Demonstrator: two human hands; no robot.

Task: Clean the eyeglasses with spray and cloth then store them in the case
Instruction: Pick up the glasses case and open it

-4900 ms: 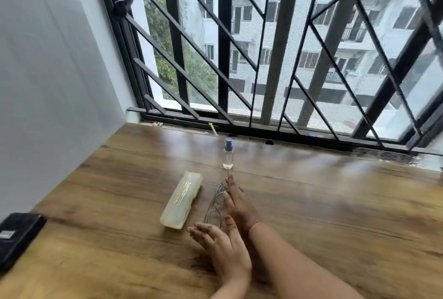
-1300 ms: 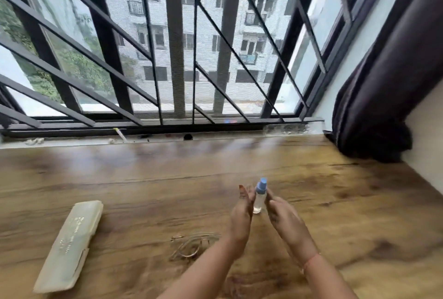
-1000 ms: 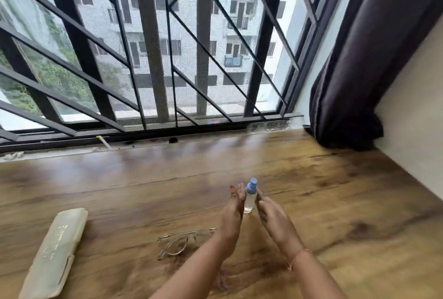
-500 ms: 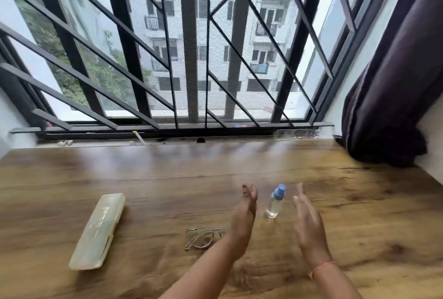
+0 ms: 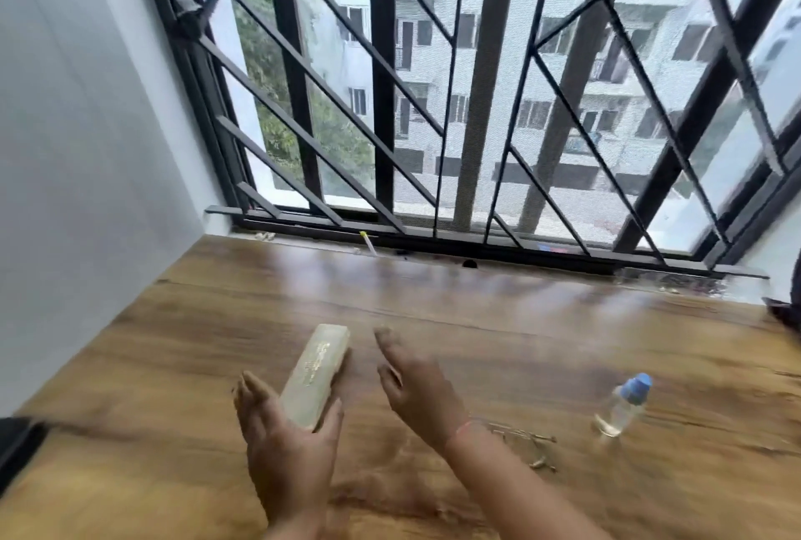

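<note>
A pale translucent glasses case [image 5: 315, 375] lies shut on the wooden table [image 5: 542, 336], pointing away from me. My left hand [image 5: 288, 440] is at its near end, fingers spread around that end, apparently touching it. My right hand [image 5: 418, 388] hovers open just right of the case, holding nothing. The thin-framed eyeglasses [image 5: 526, 444] lie on the table behind my right wrist, partly hidden by it. A small clear spray bottle with a blue cap [image 5: 622, 405] stands further right. No cloth is visible.
A barred window [image 5: 455, 106] runs along the table's far edge. A grey wall [image 5: 78, 149] closes the left side. A black object [image 5: 17, 448] sits at the left edge, and a dark curtain [image 5: 786, 310] at the far right.
Both hands have left the spray bottle and moved left to the glasses case. The view has swung left, so bottle and eyeglasses now lie to the right.
</note>
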